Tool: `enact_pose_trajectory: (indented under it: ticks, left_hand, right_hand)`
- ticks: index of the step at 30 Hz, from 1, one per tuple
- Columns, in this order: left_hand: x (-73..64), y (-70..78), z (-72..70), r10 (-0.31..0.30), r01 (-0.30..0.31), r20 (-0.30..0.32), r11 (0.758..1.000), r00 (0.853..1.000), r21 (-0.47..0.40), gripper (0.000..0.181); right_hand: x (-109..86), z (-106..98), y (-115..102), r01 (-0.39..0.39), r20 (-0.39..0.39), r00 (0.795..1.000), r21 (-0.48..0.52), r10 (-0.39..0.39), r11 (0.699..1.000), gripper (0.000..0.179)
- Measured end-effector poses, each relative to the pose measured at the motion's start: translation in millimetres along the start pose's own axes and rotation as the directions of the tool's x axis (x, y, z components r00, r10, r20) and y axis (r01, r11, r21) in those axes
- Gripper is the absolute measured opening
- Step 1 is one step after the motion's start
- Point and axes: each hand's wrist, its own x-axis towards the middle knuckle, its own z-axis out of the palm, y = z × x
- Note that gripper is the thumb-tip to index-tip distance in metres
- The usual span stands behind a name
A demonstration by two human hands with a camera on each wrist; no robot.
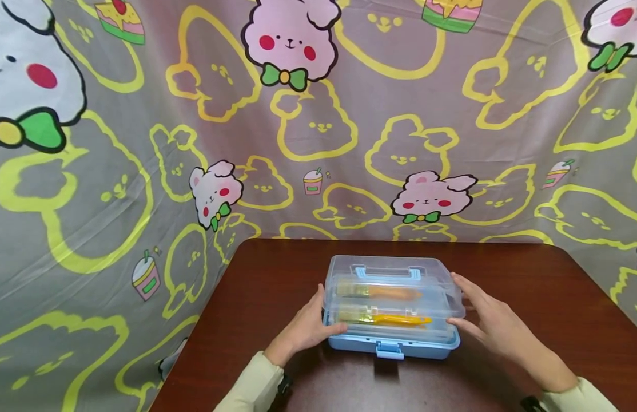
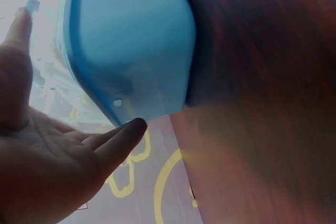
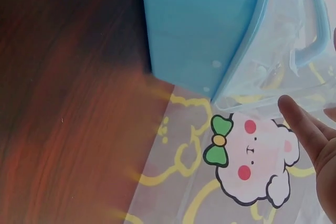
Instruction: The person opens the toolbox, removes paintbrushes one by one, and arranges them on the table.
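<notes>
A light-blue plastic storage box (image 1: 339, 342) stands on the table with its clear lid (image 1: 390, 266) tilted partly up. Through the lid I see a paintbrush (image 1: 401, 319) with an orange handle, and a dimmer orange brush shape (image 1: 395, 293) behind it. My left hand (image 1: 305, 326) is at the lid's left side, thumb toward the front and fingers extended along the side. At the lid's right side, my right hand (image 1: 501, 326) touches the edge with its fingers and thumb fairly straight. The front latch (image 1: 389, 350) hangs loose. A blue carry handle (image 3: 313, 24) lies on the lid.
The dark wooden table (image 1: 267, 274) spreads around the box. A grey curtain (image 1: 349, 200) with cartoon bunnies and yellow outlines rises behind the table and along both sides.
</notes>
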Motion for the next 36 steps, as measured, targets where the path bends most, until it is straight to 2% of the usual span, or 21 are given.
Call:
enact_pose_trajectory:
  ticks: [4,7,13,20,29,36]
  left_hand:
    - [2.7,-5.4,4.1,0.13,-0.132,0.04,0.991,0.991,0.035,0.108]
    - [2.9,-6.2,7.4,0.17,-0.173,0.046,0.983,0.984,0.069,0.105]
    - [0.6,-8.2,9.4,0.147,-0.151,0.042,0.983,0.988,0.106,0.1]
    - [0.2,-8.5,9.4,0.127,-0.131,0.051,0.988,0.991,0.084,0.101]
    - [0.9,-8.6,8.0,0.12,-0.124,0.049,0.988,0.992,0.088,0.104]
    - [-0.2,-8.8,7.2,0.078,-0.083,0.07,0.994,0.994,0.072,0.103]
  right_hand:
    - [2.6,-2,3,0.016,-0.014,1.0,-0.012,-0.016,1.0,0.102]
    - [4.1,-3,5,0.012,-0.018,1.0,-0.006,-0.012,1.0,0.101]
    - [8.4,-3,9,0.02,-0.032,0.999,0.004,-0.02,1.0,0.099]
    - [17.3,-3,13,0.008,-0.032,0.999,0.023,-0.007,1.0,0.098]
    - [29.2,-2,17,-0.03,-0.083,0.996,0.038,0.033,0.999,0.093]
    - [38.6,-1,20,-0.04,-0.085,0.995,0.054,0.044,0.998,0.089]
